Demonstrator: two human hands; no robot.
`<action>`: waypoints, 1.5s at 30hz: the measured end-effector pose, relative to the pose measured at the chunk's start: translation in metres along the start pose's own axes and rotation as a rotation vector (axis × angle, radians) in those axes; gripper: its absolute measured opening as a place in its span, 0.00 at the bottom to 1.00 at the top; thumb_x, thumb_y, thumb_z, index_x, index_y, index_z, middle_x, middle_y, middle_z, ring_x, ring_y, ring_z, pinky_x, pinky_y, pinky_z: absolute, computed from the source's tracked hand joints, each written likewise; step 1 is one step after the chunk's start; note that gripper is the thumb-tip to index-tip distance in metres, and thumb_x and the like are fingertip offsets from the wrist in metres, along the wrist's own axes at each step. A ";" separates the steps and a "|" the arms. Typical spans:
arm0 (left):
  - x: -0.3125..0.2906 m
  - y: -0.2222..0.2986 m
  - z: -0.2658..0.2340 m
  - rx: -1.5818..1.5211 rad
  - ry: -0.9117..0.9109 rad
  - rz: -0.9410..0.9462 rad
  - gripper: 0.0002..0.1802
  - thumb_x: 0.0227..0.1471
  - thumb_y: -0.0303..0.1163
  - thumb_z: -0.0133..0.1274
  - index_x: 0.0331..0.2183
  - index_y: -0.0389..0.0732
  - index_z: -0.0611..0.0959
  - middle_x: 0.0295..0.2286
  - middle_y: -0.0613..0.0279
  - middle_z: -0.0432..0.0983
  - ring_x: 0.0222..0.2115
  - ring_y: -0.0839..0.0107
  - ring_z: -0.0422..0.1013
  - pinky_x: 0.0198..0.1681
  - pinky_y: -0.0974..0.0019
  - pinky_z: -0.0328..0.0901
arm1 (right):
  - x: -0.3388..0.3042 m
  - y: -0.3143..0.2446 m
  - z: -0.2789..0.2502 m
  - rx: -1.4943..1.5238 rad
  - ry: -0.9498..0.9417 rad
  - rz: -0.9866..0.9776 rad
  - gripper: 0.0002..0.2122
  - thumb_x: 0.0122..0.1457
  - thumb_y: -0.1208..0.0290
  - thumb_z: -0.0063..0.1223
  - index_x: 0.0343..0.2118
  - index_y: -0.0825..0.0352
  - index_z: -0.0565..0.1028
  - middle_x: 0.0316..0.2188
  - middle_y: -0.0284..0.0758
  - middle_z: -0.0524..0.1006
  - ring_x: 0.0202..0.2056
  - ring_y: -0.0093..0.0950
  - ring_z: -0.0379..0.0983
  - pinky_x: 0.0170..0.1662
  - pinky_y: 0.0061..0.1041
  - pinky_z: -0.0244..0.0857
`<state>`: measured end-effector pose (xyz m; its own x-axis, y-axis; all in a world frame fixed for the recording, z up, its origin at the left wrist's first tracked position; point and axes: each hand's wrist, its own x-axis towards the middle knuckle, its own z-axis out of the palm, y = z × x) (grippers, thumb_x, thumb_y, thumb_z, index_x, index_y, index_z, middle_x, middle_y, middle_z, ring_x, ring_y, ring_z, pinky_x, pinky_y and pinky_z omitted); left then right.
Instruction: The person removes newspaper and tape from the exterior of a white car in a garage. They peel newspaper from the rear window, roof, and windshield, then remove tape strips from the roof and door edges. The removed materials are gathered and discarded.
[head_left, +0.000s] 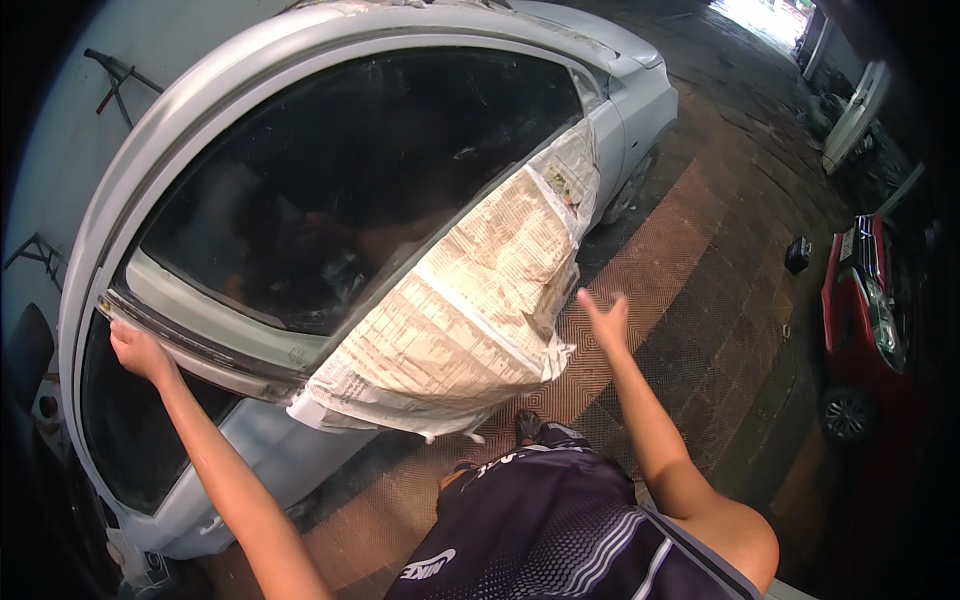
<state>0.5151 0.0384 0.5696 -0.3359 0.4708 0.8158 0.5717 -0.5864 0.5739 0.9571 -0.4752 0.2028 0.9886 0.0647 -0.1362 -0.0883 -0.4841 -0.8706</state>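
Newspaper sheeting (pixel 470 290), cream and ragged-edged, covers the lower part of a silver-grey, dark-glazed car door (pixel 380 160) before the person. The left hand (pixel 142 352) curls at the frame's rim, its hold unclear. The right hand (pixel 606 320), fingers spread, empty, is just beside the paper; brown patterned floor (pixel 720 330) stretches beyond.

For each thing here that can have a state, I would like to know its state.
Left hand: at the rear edge of the car door, fingers partly hidden.
Right hand: open, empty, fingers spread.
Car door: seemingly ajar.
Door window: shut, glass filling its frame.
Newspaper sheets: wrinkled, covering the door below the window, lower edge ragged.
Red car: partly in shadow.
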 end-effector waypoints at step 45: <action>-0.430 0.090 -0.155 -1.035 -1.658 -1.012 0.59 0.53 0.53 0.61 0.69 0.46 0.40 0.66 0.49 0.48 0.64 0.56 0.53 0.60 0.52 0.60 | -0.222 -0.045 -0.001 0.799 -0.974 0.586 0.19 0.60 0.68 0.54 0.50 0.75 0.72 0.42 0.44 0.79 0.42 0.33 0.80 0.46 0.32 0.78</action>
<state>0.5944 -0.3191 0.2813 0.9021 0.4037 -0.1524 -0.0079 0.3687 0.9295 0.7420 -0.4686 0.2728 0.3305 0.7635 -0.5548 -0.8278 -0.0479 -0.5590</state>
